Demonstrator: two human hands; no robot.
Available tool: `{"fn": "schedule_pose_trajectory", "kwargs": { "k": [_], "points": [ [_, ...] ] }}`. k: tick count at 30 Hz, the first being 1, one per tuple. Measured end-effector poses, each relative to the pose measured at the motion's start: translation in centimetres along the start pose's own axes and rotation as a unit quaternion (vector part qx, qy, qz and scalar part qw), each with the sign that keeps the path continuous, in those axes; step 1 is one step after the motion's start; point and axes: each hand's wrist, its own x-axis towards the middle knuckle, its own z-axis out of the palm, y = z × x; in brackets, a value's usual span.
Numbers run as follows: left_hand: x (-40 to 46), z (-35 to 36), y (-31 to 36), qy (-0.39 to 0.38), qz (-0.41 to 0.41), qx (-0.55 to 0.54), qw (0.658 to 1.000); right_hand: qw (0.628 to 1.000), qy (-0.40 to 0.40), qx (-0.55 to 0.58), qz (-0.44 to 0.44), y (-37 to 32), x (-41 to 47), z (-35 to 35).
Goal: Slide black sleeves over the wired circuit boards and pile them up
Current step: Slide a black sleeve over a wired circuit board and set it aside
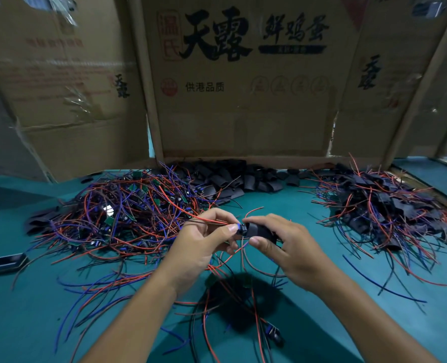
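Centrally, black sleeve [260,230] pinched in right hand [290,247], mouth facing wired circuit board [241,229] pinched by left hand [204,244] above counter [308,323]; board's tip sat at sleeve's mouth, aligned for insertion. Unsleeved boards [117,213] heaped left, spare sleeves [233,179] behind, finished pile [384,210] right, likely keeping stock and output apart.

I see bare green table top [290,205] between the tangled heap of unsleeved boards and wires [117,213] on my left and the sleeved pile [384,205] on my right: a clear lane running toward the loose black sleeves [233,176] at the back. The cardboard wall [243,100] closes off the far side just behind them. Stray wires [230,305] clutter the near table beneath both wrists.
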Motion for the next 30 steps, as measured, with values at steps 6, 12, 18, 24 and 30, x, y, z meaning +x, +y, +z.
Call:
{"fn": "schedule_pose_trajectory", "kwargs": {
  "k": [6,12,18,24,30],
  "points": [
    [0.0,-0.1,-0.1,-0.001,0.004,-0.036,0.999,1.000,0.015,0.014,-0.002,-0.4,-0.1,-0.1],
    [-0.1,0.6,-0.5,0.023,0.007,-0.031,0.999,0.999,0.037,0.010,-0.018,-1.0,-0.2,0.6],
    [-0.3,1.0,-0.5,0.048,-0.039,-0.102,0.993,0.999,0.046,0.004,-0.005,-1.0,-0.4,0.4],
    [-0.5,0.9,0.0,0.038,-0.113,-0.125,0.985,0.999,0.024,-0.011,-0.017,-1.2,-0.5,0.6],
    [-0.5,1.1,-0.4,0.030,-0.212,-0.172,0.962,0.999,0.009,-0.042,-0.026,-1.1,-0.5,0.9]
  ]
}}
